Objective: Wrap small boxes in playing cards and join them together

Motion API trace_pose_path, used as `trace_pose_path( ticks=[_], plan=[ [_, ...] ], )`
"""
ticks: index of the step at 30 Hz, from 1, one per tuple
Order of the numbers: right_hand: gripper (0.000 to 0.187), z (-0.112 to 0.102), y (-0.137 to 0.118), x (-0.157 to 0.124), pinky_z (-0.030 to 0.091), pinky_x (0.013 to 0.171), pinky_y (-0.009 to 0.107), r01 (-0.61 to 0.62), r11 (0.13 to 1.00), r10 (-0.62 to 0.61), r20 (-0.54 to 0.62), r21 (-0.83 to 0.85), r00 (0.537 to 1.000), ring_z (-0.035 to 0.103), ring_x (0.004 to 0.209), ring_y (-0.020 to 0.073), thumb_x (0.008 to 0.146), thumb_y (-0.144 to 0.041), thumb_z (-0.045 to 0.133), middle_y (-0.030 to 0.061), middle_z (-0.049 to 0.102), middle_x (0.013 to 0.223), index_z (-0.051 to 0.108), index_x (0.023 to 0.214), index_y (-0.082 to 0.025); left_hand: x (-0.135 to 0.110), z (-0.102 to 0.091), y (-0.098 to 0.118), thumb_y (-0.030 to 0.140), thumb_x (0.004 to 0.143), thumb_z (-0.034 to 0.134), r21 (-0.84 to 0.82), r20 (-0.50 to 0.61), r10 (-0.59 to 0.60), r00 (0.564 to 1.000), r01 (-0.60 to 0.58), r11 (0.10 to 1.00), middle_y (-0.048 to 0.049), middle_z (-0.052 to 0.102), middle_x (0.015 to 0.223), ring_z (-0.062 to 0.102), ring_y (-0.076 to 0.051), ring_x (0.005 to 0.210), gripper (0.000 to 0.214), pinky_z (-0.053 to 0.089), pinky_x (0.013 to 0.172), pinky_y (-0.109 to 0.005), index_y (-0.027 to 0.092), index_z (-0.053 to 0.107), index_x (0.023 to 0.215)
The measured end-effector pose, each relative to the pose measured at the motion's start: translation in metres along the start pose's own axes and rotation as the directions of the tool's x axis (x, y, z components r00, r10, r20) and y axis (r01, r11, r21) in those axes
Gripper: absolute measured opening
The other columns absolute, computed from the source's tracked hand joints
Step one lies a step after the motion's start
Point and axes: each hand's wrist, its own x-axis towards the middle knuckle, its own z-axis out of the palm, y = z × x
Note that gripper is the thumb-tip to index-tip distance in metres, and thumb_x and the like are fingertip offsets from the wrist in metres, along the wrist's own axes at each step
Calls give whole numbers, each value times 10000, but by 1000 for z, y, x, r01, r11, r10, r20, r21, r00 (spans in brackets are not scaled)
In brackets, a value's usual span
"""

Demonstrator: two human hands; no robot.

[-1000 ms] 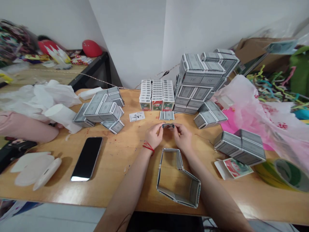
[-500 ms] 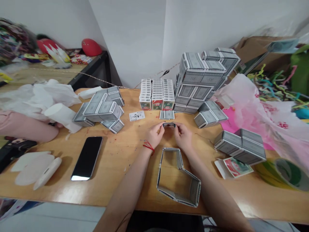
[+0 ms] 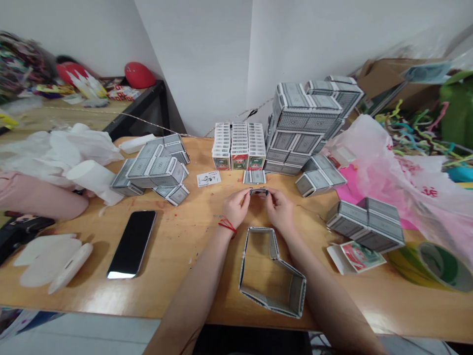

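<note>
Both my hands meet over the middle of the wooden table [image 3: 177, 256]. My left hand [image 3: 235, 208], with a red string at the wrist, and my right hand [image 3: 281, 211] pinch the two ends of a small stack of playing cards [image 3: 258, 192] held edge-on between them. Just behind lies a face-down grey-backed card pile [image 3: 254, 176]. Below my hands an empty open frame of grey patterned carton [image 3: 271, 271] lies flat. A single face-up card [image 3: 208, 178] lies to the left.
Rows of boxed decks [image 3: 239, 145] and a tall stack of grey cartons [image 3: 306, 123] stand behind. More cartons lie at left [image 3: 155, 167] and right [image 3: 365, 224]. A black phone [image 3: 132, 243], a flattened deck box [image 3: 356, 256], pink plastic bag [image 3: 399, 172] and another person's sleeve [image 3: 33, 197] surround.
</note>
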Motion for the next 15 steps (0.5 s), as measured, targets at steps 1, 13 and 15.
trace_pose_path(
  ticks=[1,13,15],
  plan=[
    [236,0,0,0,513,714,309,-3,1000,3,-1,10,1000,641,761,164,825,-266,425,54,680,853,587,980,-193,0,0,0,232,818,442,-3,9,3,1000,-3,1000,-52,669,934,629,-149,843,245,507,811,-285,198,626,976],
    [214,2,6,-1,514,659,293,-21,1000,20,-26,-16,999,636,703,158,780,-360,509,46,677,824,618,864,-196,0,1,-2,217,772,498,-95,0,-13,1000,13,995,-48,668,913,633,-130,790,213,521,781,-269,191,629,938],
    [211,2,6,-1,514,651,290,-15,1000,14,-38,-27,999,636,688,156,778,-364,513,45,677,811,622,846,-196,0,1,-2,216,771,500,-109,-3,-17,1000,16,994,-49,667,911,631,-129,793,207,521,780,-269,191,627,932]
  ],
)
